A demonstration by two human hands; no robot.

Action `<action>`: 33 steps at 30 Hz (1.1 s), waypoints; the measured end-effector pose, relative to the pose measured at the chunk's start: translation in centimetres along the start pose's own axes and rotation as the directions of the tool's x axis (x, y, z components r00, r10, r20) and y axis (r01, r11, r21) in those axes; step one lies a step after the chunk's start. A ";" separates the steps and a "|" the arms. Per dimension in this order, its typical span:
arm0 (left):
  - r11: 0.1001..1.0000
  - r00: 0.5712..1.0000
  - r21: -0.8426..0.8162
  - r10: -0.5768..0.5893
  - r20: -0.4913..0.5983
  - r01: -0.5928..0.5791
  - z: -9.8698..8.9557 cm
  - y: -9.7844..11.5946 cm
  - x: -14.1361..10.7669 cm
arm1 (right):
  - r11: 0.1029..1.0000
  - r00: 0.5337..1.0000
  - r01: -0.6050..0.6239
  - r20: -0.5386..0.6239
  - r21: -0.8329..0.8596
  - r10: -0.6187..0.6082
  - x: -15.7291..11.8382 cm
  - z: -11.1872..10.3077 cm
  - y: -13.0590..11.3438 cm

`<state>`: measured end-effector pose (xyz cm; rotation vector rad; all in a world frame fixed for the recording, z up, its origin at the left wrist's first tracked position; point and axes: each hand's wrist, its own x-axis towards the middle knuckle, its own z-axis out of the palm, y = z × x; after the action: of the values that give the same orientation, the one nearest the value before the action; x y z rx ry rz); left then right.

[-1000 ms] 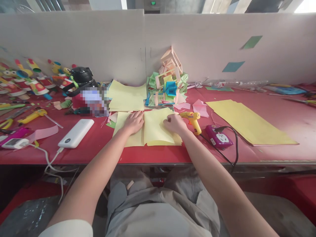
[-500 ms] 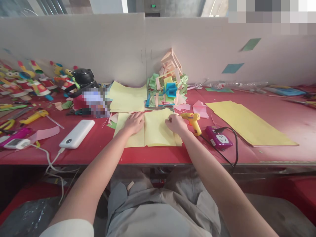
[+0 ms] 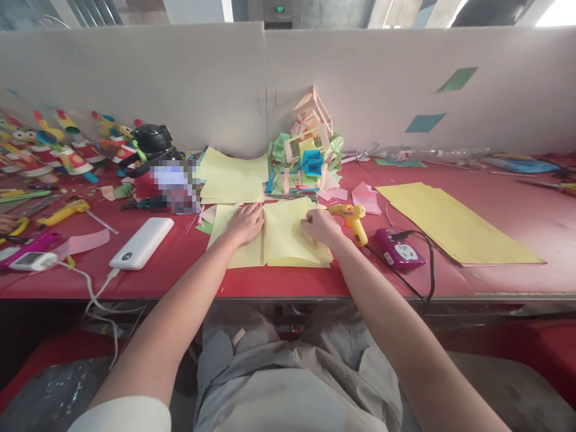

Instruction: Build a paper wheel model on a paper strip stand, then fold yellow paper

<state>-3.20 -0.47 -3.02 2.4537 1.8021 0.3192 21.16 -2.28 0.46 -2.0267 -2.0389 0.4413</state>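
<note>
Pale yellow paper (image 3: 285, 240) lies in two side-by-side parts near the table's front edge. My left hand (image 3: 246, 224) rests flat on the left part, its fingers reaching to the line between the two. On the right part's outer side, my right hand (image 3: 320, 225) has its fingers curled in against the paper; what they pinch is too small to make out. A yellow glue gun (image 3: 353, 221) lies just right of my right hand. Behind the paper stands a pile of folded paper shapes (image 3: 310, 153), with another pale yellow stack (image 3: 234, 177) to its left.
A purple power socket (image 3: 399, 249) with a black cable and yellow sheets (image 3: 454, 225) lie to the right. On the left are a white power bank (image 3: 141, 243), a second glue gun (image 3: 65, 213) and paper figures (image 3: 67, 150). A partition (image 3: 180, 78) closes the back.
The right part of the pale paper has shifted slightly, its left edge now a little raised. Another person's fingers have appeared at the far left edge. My hands have barely moved.
</note>
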 end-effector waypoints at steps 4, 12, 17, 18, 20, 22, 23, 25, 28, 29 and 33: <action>1.000 1.000 -0.011 -0.009 -0.001 0.009 0.1 0.0 0.0 | 1.000 1.000 0.013 -0.004 0.014 -0.013 -0.2 -0.1 0.0; 1.000 1.000 0.015 -0.002 0.027 0.001 0.0 0.1 -0.3 | 0.991 0.992 0.028 -0.128 0.130 -0.012 -0.5 -0.6 0.0; 0.999 0.997 0.005 -0.034 0.075 0.033 -0.6 0.6 -0.5 | 0.999 0.998 -0.009 -0.068 0.046 0.012 -0.4 -0.6 0.1; 0.999 0.995 -0.001 -0.043 0.090 0.043 -0.8 0.7 -0.5 | 1.000 0.998 -0.009 -0.055 0.026 0.011 -0.3 -0.5 0.1; 0.998 0.992 -0.010 -0.054 0.114 0.056 -1.0 0.9 -0.5 | 1.000 0.999 -0.007 -0.034 -0.016 0.007 -0.3 -0.5 0.0; 0.998 0.990 -0.014 -0.064 0.127 0.067 -1.2 1.1 -0.6 | 0.999 1.000 -0.005 -0.013 -0.047 0.004 -0.3 -0.5 -0.1; 0.998 0.990 -0.014 -0.066 0.127 0.068 -1.3 1.1 -0.6 | 0.998 1.000 -0.005 -0.007 -0.058 0.005 -0.3 -0.5 -0.1; 0.998 0.991 -0.016 -0.064 0.120 0.066 -1.2 1.1 -0.6 | 0.997 1.000 -0.006 -0.004 -0.073 0.006 -0.4 -0.5 0.0; 0.998 0.994 -0.026 -0.054 0.099 0.057 -1.0 1.0 -0.6 | 0.998 1.000 0.006 -0.027 -0.066 -0.007 -0.5 -0.5 0.1; 0.998 0.994 -0.029 -0.052 0.093 0.055 -0.9 0.9 -0.6 | 0.999 0.999 0.012 -0.041 -0.044 -0.014 -0.5 -0.6 0.2; 0.998 0.995 -0.029 -0.051 0.086 0.054 -0.7 0.7 -0.6 | 0.998 0.994 0.017 -0.113 0.064 -0.010 -0.6 -0.8 0.3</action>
<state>-2.83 -1.30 -2.28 2.3563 1.8088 0.2332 21.77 -2.81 1.07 -1.9528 -1.9455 0.3760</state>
